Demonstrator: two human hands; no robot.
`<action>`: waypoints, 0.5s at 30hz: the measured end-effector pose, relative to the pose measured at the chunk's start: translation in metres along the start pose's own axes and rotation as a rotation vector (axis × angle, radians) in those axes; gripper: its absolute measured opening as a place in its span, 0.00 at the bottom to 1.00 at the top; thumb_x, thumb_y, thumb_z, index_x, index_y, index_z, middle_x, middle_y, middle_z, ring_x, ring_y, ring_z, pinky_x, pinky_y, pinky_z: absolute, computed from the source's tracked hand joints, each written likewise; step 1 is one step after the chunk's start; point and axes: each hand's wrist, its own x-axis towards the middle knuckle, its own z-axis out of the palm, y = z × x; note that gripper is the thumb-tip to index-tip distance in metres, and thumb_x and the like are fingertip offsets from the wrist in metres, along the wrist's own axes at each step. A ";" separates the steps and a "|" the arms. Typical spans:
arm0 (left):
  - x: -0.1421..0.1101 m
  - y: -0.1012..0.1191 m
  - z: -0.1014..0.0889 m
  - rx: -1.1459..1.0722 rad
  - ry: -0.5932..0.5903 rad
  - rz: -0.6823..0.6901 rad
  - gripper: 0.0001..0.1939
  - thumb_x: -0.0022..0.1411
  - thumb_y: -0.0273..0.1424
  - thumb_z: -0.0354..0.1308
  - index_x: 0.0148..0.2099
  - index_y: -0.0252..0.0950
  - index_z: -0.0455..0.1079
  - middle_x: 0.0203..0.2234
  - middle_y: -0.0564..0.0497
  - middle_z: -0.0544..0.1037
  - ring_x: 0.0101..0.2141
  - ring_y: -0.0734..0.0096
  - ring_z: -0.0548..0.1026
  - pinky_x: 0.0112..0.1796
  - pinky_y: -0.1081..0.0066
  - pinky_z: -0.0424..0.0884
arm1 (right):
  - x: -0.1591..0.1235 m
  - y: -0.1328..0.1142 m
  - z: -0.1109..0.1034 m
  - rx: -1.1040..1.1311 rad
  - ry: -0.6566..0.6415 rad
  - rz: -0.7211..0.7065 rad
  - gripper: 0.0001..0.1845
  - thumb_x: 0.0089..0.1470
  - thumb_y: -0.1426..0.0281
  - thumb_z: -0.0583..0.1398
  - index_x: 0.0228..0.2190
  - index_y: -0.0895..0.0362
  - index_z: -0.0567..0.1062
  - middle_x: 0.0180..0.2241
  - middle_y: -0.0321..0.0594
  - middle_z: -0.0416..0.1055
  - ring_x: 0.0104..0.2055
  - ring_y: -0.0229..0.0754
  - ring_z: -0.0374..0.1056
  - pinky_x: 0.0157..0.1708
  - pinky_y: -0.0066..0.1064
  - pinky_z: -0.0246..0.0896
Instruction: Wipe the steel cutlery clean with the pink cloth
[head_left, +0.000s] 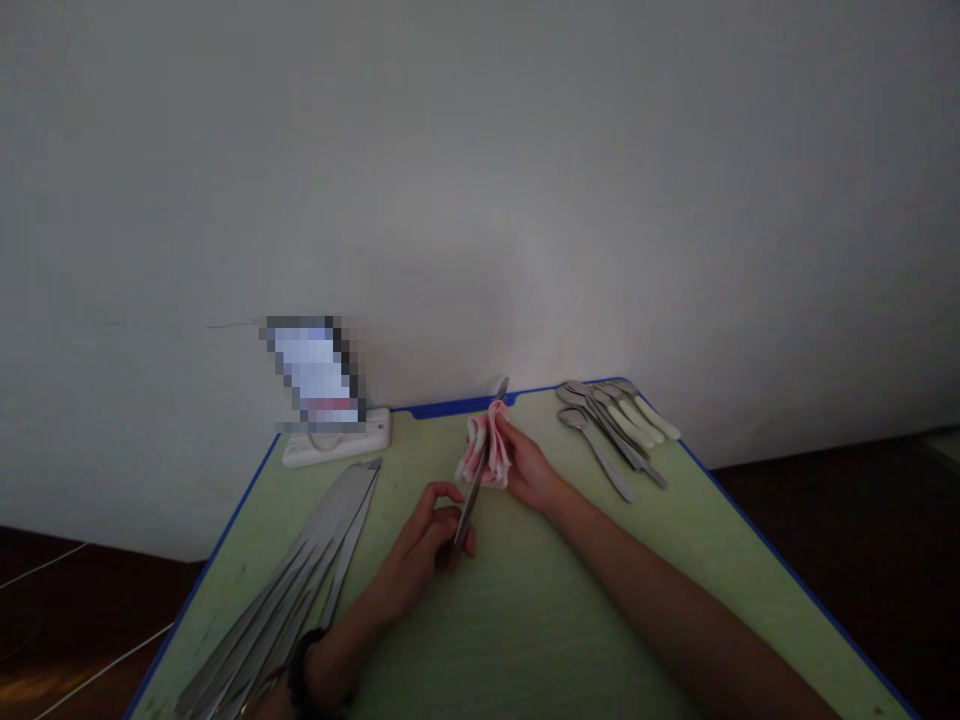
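My left hand (429, 535) holds the lower end of a slim metal table knife (470, 505), its fingers curled round it. The knife slants up and away from me, through a folded pink and white cloth (496, 450), and its tip shows above the cloth. My right hand (529, 465) grips the cloth from the right side, wrapped about the knife's upper part. Some of the right fingers are hidden behind the cloth. Beside my left forearm lie several long metal knives (315, 530) in a fanned pile, partly covered by the wrist.
Several spoons (574, 418), some with white handles (637, 425), lie at the table's back right. A blurred-out phone (315, 370) stands upright by a white power strip (337, 440) at the back left. The green table (525, 630) has a blue edge and meets a pale wall (480, 200).
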 end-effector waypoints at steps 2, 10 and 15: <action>0.000 0.000 -0.001 0.008 -0.017 0.013 0.09 0.62 0.35 0.46 0.43 0.39 0.52 0.24 0.58 0.70 0.20 0.78 0.61 0.23 0.76 0.57 | 0.001 0.000 -0.002 0.022 -0.019 0.004 0.22 0.58 0.55 0.50 0.33 0.61 0.73 0.19 0.38 0.72 0.18 0.36 0.66 0.20 0.27 0.62; -0.002 0.000 0.000 0.095 -0.048 0.054 0.13 0.64 0.41 0.49 0.43 0.40 0.52 0.26 0.58 0.68 0.22 0.80 0.61 0.24 0.77 0.57 | 0.002 0.001 -0.003 0.019 -0.029 0.026 0.23 0.58 0.55 0.50 0.34 0.61 0.73 0.22 0.39 0.73 0.21 0.37 0.67 0.22 0.27 0.63; 0.002 -0.005 0.002 0.171 0.071 0.095 0.12 0.64 0.41 0.48 0.40 0.39 0.54 0.23 0.60 0.62 0.21 0.80 0.60 0.22 0.78 0.57 | -0.002 0.007 -0.003 -0.129 -0.014 -0.023 0.17 0.52 0.58 0.59 0.31 0.61 0.73 0.23 0.38 0.73 0.23 0.37 0.68 0.23 0.27 0.65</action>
